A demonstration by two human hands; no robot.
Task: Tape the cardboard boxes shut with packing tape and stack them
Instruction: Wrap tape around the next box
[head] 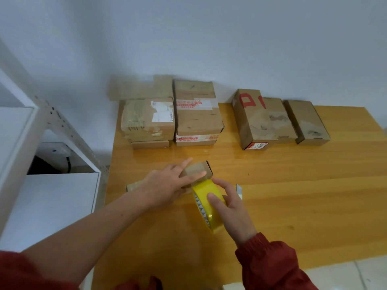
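A: What are the left fingers doing?

B: The fingers [195,175] of the left hand [167,183] lie straight and a little spread, flat on top of the small box [199,169], pressing on it.

A: And the right?

B: The right hand [232,210] curls round the tape roll [201,188], thumb on the yellow band and the other fingers bent over the top. The roll stands on edge, right against the near right corner of the box. I cannot tell whether a strip is stuck down.

A: Where does the box sit?

B: On the wooden table [303,195], in its left half, on the person's side. A flat brown piece [133,186] shows beyond the left wrist, and I cannot tell whether it belongs to the box. Just right of the right hand lies a thin pale object [239,190], too small to name.

A: Further out?

B: Against the wall at the back, a left stack [148,120] and a taller stack [198,116] stand side by side, with labels and tape on them. Apart to the right, three boxes stand in a row: a red-marked box [249,118], a middle box [276,120] and an end box [306,122]. A white shelf unit [41,197] stands left of the table. The right arm wears a red sleeve [270,260], and the left forearm is bare.
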